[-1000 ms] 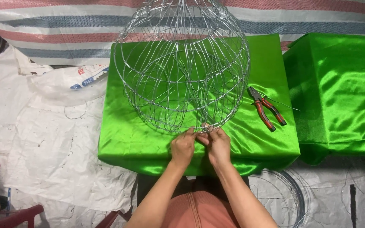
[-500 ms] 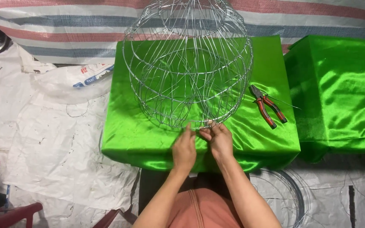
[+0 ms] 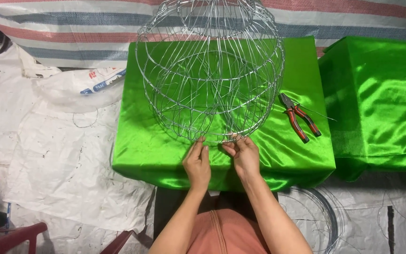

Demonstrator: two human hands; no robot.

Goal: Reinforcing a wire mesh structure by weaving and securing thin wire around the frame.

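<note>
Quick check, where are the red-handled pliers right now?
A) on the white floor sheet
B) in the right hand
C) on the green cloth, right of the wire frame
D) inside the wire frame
C: the pliers lie untouched on the green cloth to the right of the wire frame; both hands are at the frame's lower rim.

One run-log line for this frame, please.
left hand: pinching wire frame bottom rim | right hand: same rim | pliers: idle on green cloth

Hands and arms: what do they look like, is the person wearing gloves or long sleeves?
No gloves and no long sleeves. The left hand and right hand are bare, and both forearms are bare to the elbows. No rings, watch or bracelets show. Below the arms you can see salmon-pink clothing.
</note>
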